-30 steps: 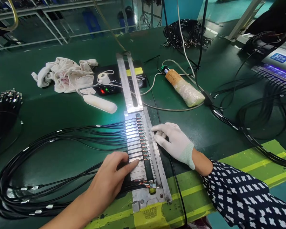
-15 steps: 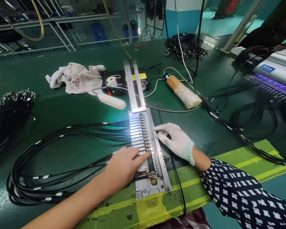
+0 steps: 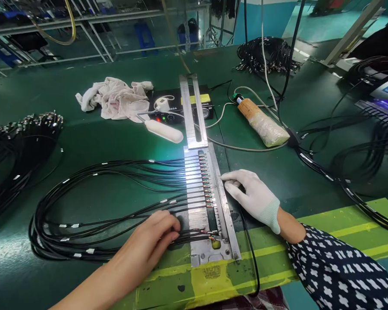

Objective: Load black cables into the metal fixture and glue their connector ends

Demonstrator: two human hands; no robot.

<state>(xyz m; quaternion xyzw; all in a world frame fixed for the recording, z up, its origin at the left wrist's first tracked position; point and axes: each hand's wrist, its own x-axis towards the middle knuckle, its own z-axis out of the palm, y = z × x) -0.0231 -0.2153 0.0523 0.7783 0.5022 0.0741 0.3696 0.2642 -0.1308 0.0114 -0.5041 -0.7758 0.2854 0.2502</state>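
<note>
A slotted metal fixture (image 3: 228,215) lies on the green table, with several black cables (image 3: 123,165) laid side by side across it, their small connector ends in a row. Bare, my left hand (image 3: 157,234) is at the lower cables just left of the fixture, fingers curled together; what they pinch is hidden. My right hand (image 3: 254,196), in a white glove, rests its fingertips against the fixture's right edge, thumb and forefinger a little apart, holding nothing visible. A slotted metal arm (image 3: 189,112) extends from the fixture's far end.
Behind the fixture are a black control box (image 3: 177,116), a white-handled tool (image 3: 164,131) and a crumpled cloth (image 3: 119,99). A wrapped wooden-ended handle (image 3: 263,122) lies right. Cable bundles (image 3: 29,150) sit left, at the back and right.
My left hand has drawn back left from the connector row to the lower cables, its fingers now curled. Another cable or two lies in the fixture's middle. The whole view has shifted slightly.
</note>
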